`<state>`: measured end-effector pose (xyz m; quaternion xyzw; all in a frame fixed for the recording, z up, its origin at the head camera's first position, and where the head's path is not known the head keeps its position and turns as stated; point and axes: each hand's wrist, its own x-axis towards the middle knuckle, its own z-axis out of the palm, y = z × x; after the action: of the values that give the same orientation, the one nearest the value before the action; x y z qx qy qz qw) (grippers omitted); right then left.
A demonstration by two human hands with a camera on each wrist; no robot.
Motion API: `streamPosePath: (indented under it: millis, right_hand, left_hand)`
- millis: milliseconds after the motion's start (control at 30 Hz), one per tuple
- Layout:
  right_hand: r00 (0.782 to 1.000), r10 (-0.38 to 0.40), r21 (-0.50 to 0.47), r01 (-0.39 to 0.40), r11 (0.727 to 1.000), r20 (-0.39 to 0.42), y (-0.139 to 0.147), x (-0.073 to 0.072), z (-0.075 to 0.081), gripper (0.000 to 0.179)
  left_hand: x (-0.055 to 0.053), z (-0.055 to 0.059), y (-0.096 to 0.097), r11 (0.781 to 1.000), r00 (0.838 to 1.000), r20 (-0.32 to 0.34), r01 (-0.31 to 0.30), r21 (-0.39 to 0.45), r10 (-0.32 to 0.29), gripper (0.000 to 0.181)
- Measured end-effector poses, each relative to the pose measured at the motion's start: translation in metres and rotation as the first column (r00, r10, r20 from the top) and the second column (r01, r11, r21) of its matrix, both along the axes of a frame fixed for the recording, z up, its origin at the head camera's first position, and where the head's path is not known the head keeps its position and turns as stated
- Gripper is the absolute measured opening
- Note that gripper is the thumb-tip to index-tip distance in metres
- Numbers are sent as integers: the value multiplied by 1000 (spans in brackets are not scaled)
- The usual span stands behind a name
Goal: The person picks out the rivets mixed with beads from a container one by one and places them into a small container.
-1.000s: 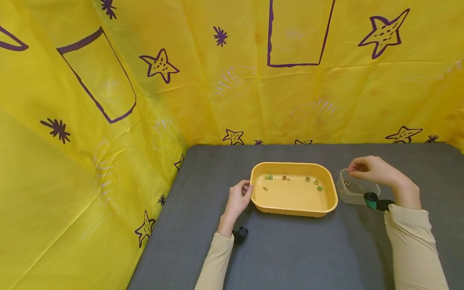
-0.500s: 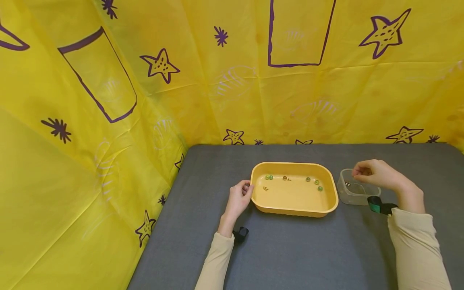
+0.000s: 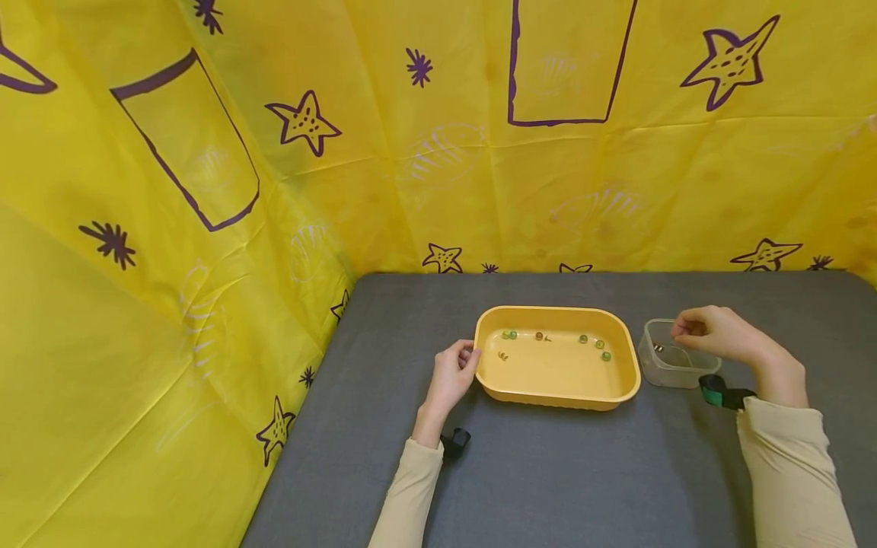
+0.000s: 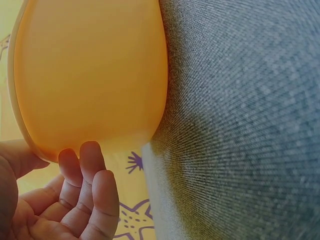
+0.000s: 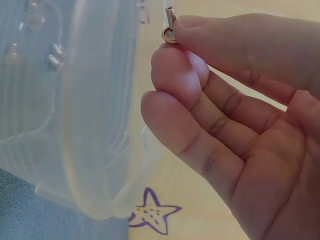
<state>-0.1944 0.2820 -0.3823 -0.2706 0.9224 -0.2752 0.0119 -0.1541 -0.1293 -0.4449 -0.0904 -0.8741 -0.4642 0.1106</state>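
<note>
the worktop is dark grey, with a woven-looking surface and rounded far corners. directly on it stand a yellow-orange tub, upright, with rounded corners, and, just beside its right end, a smaller see-through box, also upright.

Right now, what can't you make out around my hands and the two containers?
Head view: the metal piece in your right hand, too small or covered there.
Head view: what the gold bits in the yellow tray are, too small.
Left wrist view: the tray's inside, hidden by its wall.
Right wrist view: pieces in the clear container, blurred through the plastic.
</note>
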Motion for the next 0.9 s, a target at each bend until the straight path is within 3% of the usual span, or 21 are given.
streamPosePath:
  millis: [367, 900]
  right_hand:
    - [999, -20, 23, 19, 1000, 49, 1, 0, -2, 5]
    - [999, -20, 19, 20, 1000, 31, 0, -1, -2, 5]
  left_hand:
    - [0, 0, 0, 1000, 1000, 3, -1, -7, 1, 21]
    - [0, 1, 0, 1000, 1000, 13, -9, -13, 10, 20]
